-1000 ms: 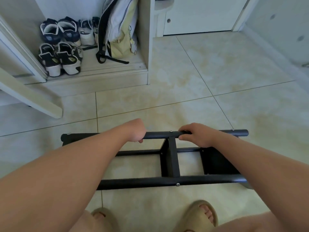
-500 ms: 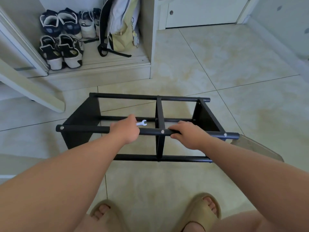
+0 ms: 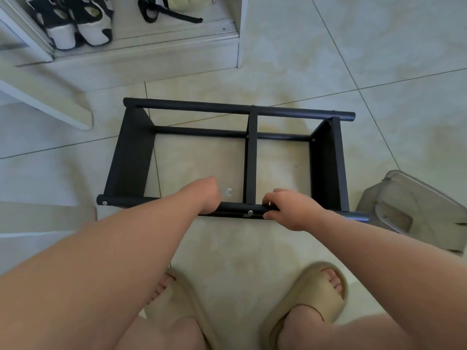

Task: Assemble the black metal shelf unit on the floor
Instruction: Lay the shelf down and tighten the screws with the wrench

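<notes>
The black shelf frame (image 3: 192,106) stood on the tiled floor (image 3: 379,59). The left hand (image 3: 209,195) and right hand (image 3: 290,210) gripped its near rail. Open tile lay past its far edge, and a stool (image 3: 409,210) crowded its near right corner.

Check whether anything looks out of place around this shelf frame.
One thing: a small silver wrench pokes out beside the left hand, inside the black shelf frame. Whether it is held or loose on the floor is unclear. Otherwise the frame looks square.
</notes>
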{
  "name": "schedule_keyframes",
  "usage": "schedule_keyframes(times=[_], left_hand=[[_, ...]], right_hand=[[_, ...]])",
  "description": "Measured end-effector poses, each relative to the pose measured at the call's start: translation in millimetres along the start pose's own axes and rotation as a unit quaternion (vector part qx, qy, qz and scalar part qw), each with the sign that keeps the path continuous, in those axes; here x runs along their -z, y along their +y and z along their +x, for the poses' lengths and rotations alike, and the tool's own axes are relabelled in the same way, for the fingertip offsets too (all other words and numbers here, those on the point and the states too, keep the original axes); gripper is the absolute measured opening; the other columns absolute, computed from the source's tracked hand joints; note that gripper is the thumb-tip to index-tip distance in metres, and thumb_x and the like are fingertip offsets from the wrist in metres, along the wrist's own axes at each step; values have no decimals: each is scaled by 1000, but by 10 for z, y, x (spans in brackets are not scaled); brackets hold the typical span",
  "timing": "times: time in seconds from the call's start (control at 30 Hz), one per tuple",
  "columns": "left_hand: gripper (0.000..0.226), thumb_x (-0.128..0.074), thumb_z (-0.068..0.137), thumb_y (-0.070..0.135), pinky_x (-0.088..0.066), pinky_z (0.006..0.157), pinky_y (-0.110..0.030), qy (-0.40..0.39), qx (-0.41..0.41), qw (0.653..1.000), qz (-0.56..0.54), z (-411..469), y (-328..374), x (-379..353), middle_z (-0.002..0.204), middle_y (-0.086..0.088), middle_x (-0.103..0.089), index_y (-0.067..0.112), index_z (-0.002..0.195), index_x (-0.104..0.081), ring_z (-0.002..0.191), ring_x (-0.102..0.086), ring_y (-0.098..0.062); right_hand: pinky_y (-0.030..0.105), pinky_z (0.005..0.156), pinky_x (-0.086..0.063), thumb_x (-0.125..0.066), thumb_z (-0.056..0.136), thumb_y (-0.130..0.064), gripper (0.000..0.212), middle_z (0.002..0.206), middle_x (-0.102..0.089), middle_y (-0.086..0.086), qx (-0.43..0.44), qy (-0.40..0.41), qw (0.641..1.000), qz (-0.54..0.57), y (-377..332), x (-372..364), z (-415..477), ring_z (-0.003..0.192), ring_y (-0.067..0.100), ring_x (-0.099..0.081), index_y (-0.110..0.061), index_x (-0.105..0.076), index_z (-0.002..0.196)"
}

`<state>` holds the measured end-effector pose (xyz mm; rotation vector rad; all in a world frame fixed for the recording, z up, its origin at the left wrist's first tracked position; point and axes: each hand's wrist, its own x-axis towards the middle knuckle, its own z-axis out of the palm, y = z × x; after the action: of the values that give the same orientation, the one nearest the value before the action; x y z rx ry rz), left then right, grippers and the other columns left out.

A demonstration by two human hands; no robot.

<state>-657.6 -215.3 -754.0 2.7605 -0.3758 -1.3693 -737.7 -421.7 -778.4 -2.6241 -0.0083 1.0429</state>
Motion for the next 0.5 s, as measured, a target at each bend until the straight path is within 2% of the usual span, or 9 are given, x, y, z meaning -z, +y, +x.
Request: schedule_keyframes(times=[0.07,0.13,0.2,0.27,0.37,0.5], left_hand=[[27,-40,102,9,-48,88,-38,2,-17,1000,16,11,40,45,122,-17,-60,3,127,-49,110,-59,-33],[27,-42,102,10,-49,91,-38,8,-44,998,40,23,77,147,122,-16,-61,3,125,-54,109,-60,-32],[25,-44,101,12,-50,89,-39,34,-74,996,42,55,99,302,116,-14,-64,5,121,-58,105,-60,-31],[24,-45,100,13,-49,80,-38,62,-100,991,57,68,108,477,108,-12,-65,7,117,-62,97,-61,-30],[23,-49,100,16,-46,76,-33,64,-131,984,97,103,68,611,102,-1,-66,13,114,-67,97,-61,-26],[14,-55,99,21,-40,71,-26,14,-155,987,45,217,-167,467,92,6,-63,21,105,-67,88,-56,-16]], right_hand=[[32,78,-42,-62,96,-44,40,124,-55,-3,-14,-2,1000,3,5,33,12,100,17,-50,-27,-55,132],[36,92,-45,-66,91,-52,65,137,-49,-1,-2,16,1000,-19,0,62,16,118,21,-48,-28,-41,146],[41,109,-37,-68,84,-64,96,153,-34,0,25,51,996,-64,-22,65,14,139,26,-33,-27,-19,158],[46,118,-25,-65,78,-75,118,166,-10,-1,34,77,994,-77,-61,42,30,151,27,-13,-27,4,161],[51,124,-7,-51,71,-89,128,166,25,-4,39,102,990,-94,-111,-27,131,155,25,14,-32,27,156],[54,125,-1,-22,62,-100,126,158,41,-9,61,111,983,-136,-95,-69,280,153,21,23,-32,28,155]])
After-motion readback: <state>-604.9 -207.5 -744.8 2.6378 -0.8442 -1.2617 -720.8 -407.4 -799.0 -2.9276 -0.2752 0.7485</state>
